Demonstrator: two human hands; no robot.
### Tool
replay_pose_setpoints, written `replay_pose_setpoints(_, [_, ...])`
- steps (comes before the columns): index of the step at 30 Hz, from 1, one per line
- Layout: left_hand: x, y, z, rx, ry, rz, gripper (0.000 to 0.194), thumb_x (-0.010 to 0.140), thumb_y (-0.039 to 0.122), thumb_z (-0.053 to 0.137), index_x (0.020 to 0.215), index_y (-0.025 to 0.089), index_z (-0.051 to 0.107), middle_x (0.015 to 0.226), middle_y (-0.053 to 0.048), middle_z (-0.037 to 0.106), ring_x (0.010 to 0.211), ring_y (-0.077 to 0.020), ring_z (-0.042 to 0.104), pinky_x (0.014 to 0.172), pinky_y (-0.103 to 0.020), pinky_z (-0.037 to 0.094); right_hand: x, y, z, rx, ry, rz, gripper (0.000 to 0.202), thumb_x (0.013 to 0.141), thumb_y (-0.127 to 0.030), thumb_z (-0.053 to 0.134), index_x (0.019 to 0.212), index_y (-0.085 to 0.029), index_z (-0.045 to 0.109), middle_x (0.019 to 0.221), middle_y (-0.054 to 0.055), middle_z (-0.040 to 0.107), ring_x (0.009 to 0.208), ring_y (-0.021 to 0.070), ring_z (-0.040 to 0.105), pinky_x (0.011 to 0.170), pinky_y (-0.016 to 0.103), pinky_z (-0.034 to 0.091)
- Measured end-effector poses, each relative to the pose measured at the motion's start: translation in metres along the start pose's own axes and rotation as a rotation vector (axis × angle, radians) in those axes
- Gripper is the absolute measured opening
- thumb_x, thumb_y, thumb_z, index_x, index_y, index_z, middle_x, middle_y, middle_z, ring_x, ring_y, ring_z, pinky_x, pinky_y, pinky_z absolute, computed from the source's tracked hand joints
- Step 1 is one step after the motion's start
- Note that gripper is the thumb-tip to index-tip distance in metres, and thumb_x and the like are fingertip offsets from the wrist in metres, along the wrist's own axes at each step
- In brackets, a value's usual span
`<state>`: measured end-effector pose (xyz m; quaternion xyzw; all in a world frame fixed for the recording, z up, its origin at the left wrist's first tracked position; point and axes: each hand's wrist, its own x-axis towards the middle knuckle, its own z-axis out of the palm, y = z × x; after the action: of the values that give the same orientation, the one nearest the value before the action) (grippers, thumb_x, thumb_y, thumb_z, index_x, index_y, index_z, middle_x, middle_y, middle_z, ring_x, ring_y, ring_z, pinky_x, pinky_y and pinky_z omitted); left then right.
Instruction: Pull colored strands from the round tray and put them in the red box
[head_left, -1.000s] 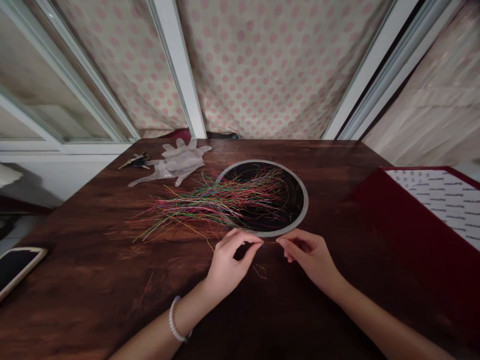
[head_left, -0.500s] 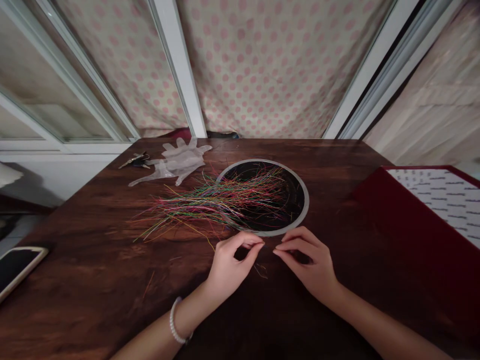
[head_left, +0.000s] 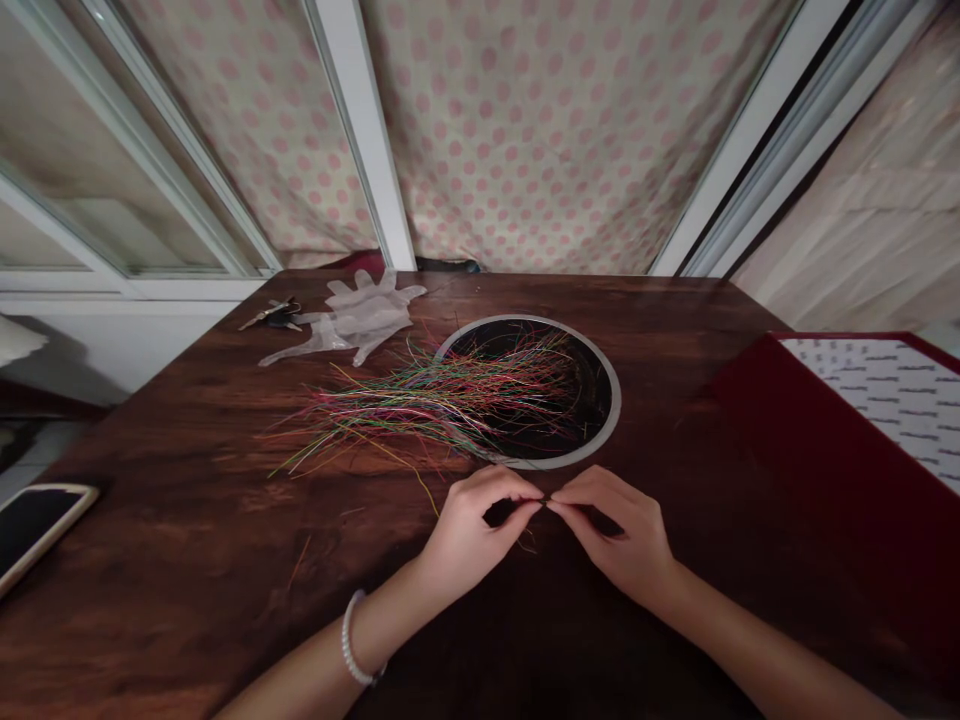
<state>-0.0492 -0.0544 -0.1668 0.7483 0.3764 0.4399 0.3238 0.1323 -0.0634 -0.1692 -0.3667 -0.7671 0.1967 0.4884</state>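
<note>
My left hand [head_left: 469, 525], with a white beaded bracelet [head_left: 351, 640] at the wrist, is closed in a pinch of thumb and fingers. A thin yellow wire [head_left: 429, 488] runs from the pile and passes behind this hand, apparently into its grip. My right hand [head_left: 626, 525] pinches too, its fingertips almost meeting the left ones; a tiny dark bit between them is too small to name. Just beyond lies a loose bundle of thin multicoloured wires [head_left: 450, 395], partly across a round black plate [head_left: 592, 425] with a grey rim.
A clear plastic glove [head_left: 367, 318] and keys [head_left: 277, 315] lie at the back left. The phone [head_left: 45, 530] rests at the left edge. A dark red box [head_left: 810, 440] with a white printed panel stands at right. Stray wire pieces [head_left: 298, 562] dot the wooden table [head_left: 187, 600].
My hands have come together until the fingertips nearly touch, the left moving right. The yellow wire near my left hand now bends more. The view has shifted slightly.
</note>
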Motion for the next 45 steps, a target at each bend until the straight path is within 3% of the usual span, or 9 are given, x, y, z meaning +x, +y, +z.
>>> replay_pose_setpoints(7, [0.001, -0.002, 0.0, 0.027, -0.031, -0.005, 0.011, 0.08, 0.013, 0.059, 0.081, 0.017, 0.069, 0.075, -0.005, 0.065, 0.07, -0.0149, 0.059, 0.067, -0.027, 0.048, 0.002, -0.003, -0.003, 0.088, -0.061, 0.347, 0.004, 0.078, -0.018, 0.062, 0.075, -0.019, 0.065, 0.069, 0.003, 0.066, 0.064, 0.0159, 0.061, 0.06, 0.027, 0.048])
replay_pose_setpoints(16, [0.0, 0.001, -0.001, -0.005, -0.041, -0.014, 0.01, 0.08, 0.015, 0.059, 0.08, 0.017, 0.069, 0.073, -0.005, 0.063, 0.069, -0.0143, 0.057, 0.065, -0.027, 0.046, 0.006, 0.003, -0.002, 0.559, -0.098, 0.647, 0.016, 0.075, -0.031, 0.067, 0.074, -0.016, 0.064, 0.069, 0.003, 0.068, 0.06, 0.0121, 0.061, 0.057, 0.024, 0.05])
replay_pose_setpoints(30, [0.003, 0.009, -0.005, -0.137, -0.004, -0.068, 0.01, 0.079, 0.011, 0.059, 0.073, 0.015, 0.065, 0.07, -0.004, 0.063, 0.066, -0.0135, 0.056, 0.064, -0.027, 0.044, 0.009, 0.0, -0.006, 0.751, -0.196, 0.77, 0.018, 0.077, -0.034, 0.066, 0.077, -0.016, 0.066, 0.075, 0.004, 0.066, 0.064, 0.0115, 0.058, 0.06, 0.024, 0.047])
replay_pose_setpoints(36, [0.004, 0.009, -0.005, -0.183, -0.006, -0.121, 0.009, 0.08, 0.013, 0.059, 0.073, 0.015, 0.065, 0.071, -0.004, 0.062, 0.068, -0.0136, 0.056, 0.066, -0.027, 0.044, 0.007, 0.002, -0.003, 0.657, -0.182, 0.689, 0.015, 0.077, -0.032, 0.066, 0.076, -0.017, 0.066, 0.071, 0.003, 0.065, 0.063, 0.0116, 0.058, 0.058, 0.023, 0.047])
replay_pose_setpoints(41, [0.005, 0.01, -0.005, -0.185, 0.018, -0.192, 0.009, 0.079, 0.016, 0.059, 0.071, 0.014, 0.063, 0.069, -0.004, 0.061, 0.067, -0.014, 0.055, 0.065, -0.027, 0.044, 0.005, -0.003, -0.003, 0.305, -0.081, 0.386, 0.005, 0.078, -0.019, 0.064, 0.08, -0.019, 0.068, 0.072, 0.003, 0.065, 0.067, 0.0145, 0.059, 0.061, 0.027, 0.048])
replay_pose_setpoints(45, [0.003, 0.009, -0.004, -0.186, 0.035, -0.224, 0.01, 0.079, 0.018, 0.06, 0.07, 0.015, 0.062, 0.068, -0.003, 0.061, 0.066, -0.0138, 0.055, 0.064, -0.026, 0.044, 0.001, -0.005, -0.004, 0.105, -0.035, 0.162, 0.018, 0.077, -0.01, 0.062, 0.089, -0.022, 0.069, 0.078, 0.004, 0.068, 0.07, 0.0167, 0.062, 0.063, 0.029, 0.051])
